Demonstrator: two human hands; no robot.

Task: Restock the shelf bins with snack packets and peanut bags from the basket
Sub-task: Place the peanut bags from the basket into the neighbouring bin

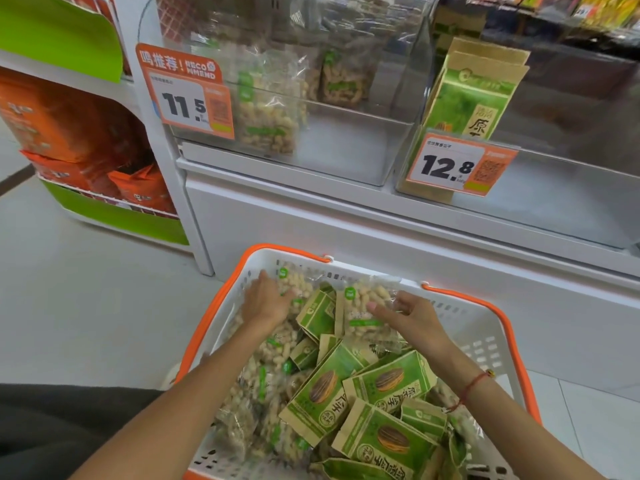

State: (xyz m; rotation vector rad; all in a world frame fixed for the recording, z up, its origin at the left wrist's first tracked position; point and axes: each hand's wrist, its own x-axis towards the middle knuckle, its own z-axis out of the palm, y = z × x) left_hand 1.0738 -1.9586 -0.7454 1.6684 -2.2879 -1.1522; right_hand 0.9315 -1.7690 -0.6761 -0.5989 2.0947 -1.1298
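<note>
A white basket with orange handles (485,344) sits on the floor below the shelf, full of clear peanut bags and green-and-brown snack packets (325,393). My left hand (265,301) grips a clear peanut bag (298,280) at the basket's far left corner. My right hand (410,315) holds another peanut bag (369,310) near the far middle, fingers curled on its right edge. Above, the left clear shelf bin (346,150) holds a few peanut bags (268,116). The right bin (561,188) holds upright green snack packets (474,95).
Orange price tags 11.5 (188,102) and 12.8 (457,166) hang on the bins' fronts. A white shelf base (346,230) stands behind the basket. At the left, a green-and-white rack (114,220) carries orange bags. Grey tiled floor spreads to the left.
</note>
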